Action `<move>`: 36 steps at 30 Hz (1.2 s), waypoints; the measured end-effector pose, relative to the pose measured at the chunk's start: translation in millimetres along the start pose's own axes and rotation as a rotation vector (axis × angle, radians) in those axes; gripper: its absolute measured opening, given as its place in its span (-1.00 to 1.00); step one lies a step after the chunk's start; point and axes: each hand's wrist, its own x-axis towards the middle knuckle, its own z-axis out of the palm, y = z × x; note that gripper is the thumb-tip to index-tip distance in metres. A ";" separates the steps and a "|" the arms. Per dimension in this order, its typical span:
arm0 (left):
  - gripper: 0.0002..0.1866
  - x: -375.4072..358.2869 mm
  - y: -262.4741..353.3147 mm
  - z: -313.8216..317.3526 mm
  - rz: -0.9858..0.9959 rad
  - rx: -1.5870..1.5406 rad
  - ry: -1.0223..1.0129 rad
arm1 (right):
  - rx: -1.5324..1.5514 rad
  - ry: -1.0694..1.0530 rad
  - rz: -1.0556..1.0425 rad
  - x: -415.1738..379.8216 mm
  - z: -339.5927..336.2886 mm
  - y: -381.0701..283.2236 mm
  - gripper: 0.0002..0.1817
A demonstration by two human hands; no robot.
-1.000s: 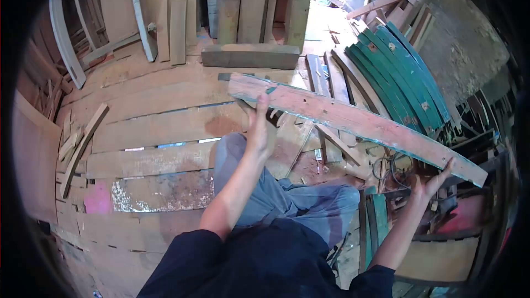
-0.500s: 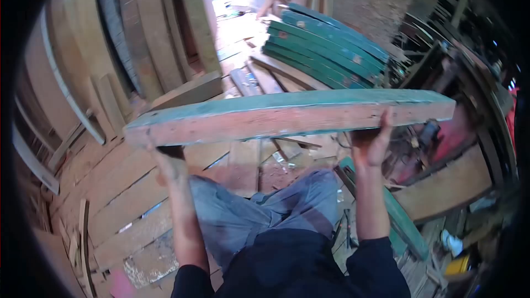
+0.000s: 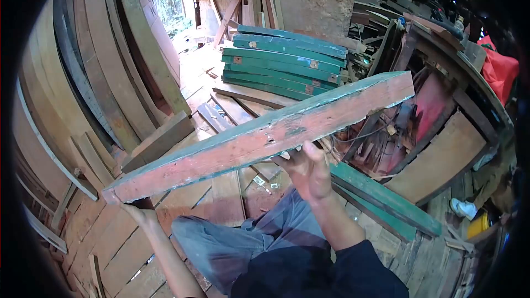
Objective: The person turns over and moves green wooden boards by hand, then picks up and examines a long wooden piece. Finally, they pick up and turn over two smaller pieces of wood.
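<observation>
A long wooden beam (image 3: 232, 157), green on its upper face and bare reddish wood on the side toward me, is held up in front of me. It slants, with its right end higher than its left. My left hand (image 3: 138, 212) grips the beam from below near its left end; part of its fingers is hidden behind the wood. My right hand (image 3: 310, 174) supports the underside right of the middle, thumb up against the near side and fingers underneath.
A stack of green beams (image 3: 281, 63) lies ahead near the doorway. Tall planks (image 3: 105, 49) lean at the left. More green beams (image 3: 386, 198) rest on the floor at my right, near a wooden frame (image 3: 441, 154) and a yellow container (image 3: 479, 224). A short block (image 3: 160, 140) lies beyond the beam.
The beam has tilted, its left end dropping and its right end rising. My right hand has shifted inward toward the beam's middle, and my left hand is lower. The view has turned somewhat right.
</observation>
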 end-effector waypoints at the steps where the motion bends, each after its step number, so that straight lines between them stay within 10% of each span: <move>1: -0.04 3.0 -1.6 -5.9 -0.011 0.000 -0.001 | -0.007 0.014 0.012 -1.5 -0.6 -0.9 -0.37; 27: -0.05 -39.7 4.5 52.4 0.133 0.060 -0.002 | 0.015 0.102 -0.291 -26.9 -44.4 8.5 -0.24; 36: -0.24 -19.9 22.5 43.0 -0.209 -0.032 -0.160 | -0.069 0.100 -0.167 -22.7 -5.6 -25.9 -0.35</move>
